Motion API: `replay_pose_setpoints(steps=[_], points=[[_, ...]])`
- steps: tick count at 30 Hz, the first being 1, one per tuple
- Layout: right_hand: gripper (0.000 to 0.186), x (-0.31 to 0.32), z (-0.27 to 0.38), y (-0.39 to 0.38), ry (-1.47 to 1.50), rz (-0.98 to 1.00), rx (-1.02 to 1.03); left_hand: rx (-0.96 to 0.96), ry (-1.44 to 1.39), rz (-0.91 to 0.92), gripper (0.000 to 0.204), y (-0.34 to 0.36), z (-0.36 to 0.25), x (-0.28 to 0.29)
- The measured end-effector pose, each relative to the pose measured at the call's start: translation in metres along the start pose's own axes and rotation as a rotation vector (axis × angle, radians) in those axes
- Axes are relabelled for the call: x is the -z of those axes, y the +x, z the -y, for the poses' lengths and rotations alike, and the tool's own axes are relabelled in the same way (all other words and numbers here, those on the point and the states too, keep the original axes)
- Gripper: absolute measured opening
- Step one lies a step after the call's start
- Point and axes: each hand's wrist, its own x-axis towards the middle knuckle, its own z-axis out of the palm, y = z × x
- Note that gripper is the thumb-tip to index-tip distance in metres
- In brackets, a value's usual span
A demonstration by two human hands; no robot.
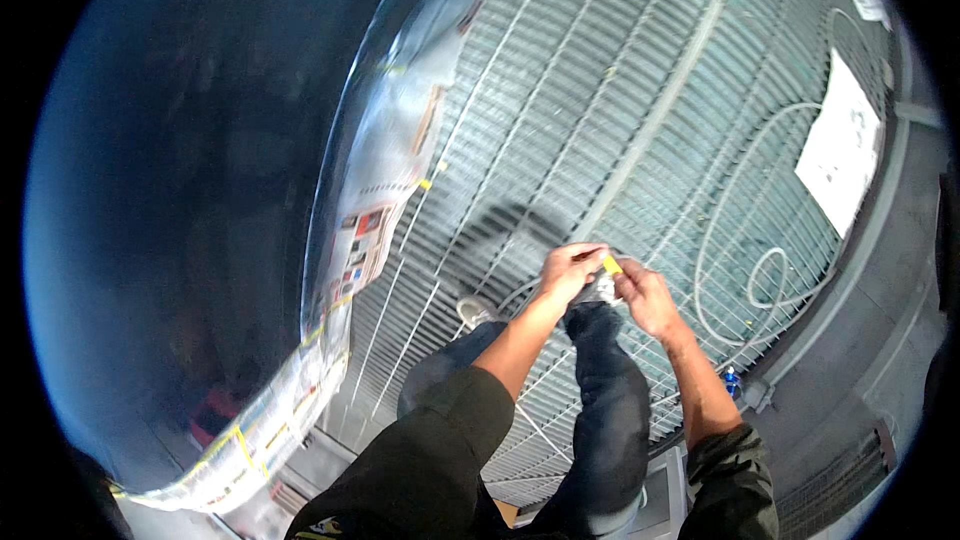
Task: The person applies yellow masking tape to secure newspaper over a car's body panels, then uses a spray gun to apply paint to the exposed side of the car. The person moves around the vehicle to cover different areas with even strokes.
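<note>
Two hands (569, 272) (648, 300), yellow strip (611, 265) between fingers (589, 251), metal grating (545, 120)

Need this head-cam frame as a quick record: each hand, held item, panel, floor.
Left hand: bare, fingertips at the held item
Right hand: bare, fingertips at the same item
Held item: small bright-yellow strip
Panel: large glossy dark-blue curved panel, printed paper sheets along its edge
Floor: grey metal grating, pale looped hose lying on it
</note>
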Motion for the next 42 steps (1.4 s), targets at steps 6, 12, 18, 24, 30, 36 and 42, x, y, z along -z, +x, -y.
replay_pose_setpoints(steps=[6,12,18,24,30,36,42], points=[[0.037,0.094,0.065,-0.015,0.079,-0.025,0.035,-0.227,0.449,-0.127,0.023,0.005,-0.080,-0.058],[0.047,0.162,0.114,0.023,0.088,-0.038,0.140,-0.541,0.705,-0.276,0.022,0.031,-0.175,-0.087],[0.033,0.241,0.127,0.115,-0.292,-0.130,0.091,-0.489,0.164,-0.229,0.015,0.073,-0.274,-0.115],[0.025,0.311,0.149,0.214,-0.365,-0.048,-0.073,-0.491,0.026,-0.069,0.025,0.144,-0.331,-0.126],[0.030,0.342,0.157,0.299,-0.426,-0.074,0.024,-0.505,0.053,-0.110,0.029,0.239,-0.376,-0.098],[0.021,0.341,0.118,0.392,-0.420,-0.132,0.296,-0.322,0.111,-0.119,0.027,0.330,-0.415,-0.080],[0.027,0.342,0.101,0.490,-0.003,0.209,0.154,-0.338,0.270,-0.095,0.025,0.419,-0.430,-0.032]])
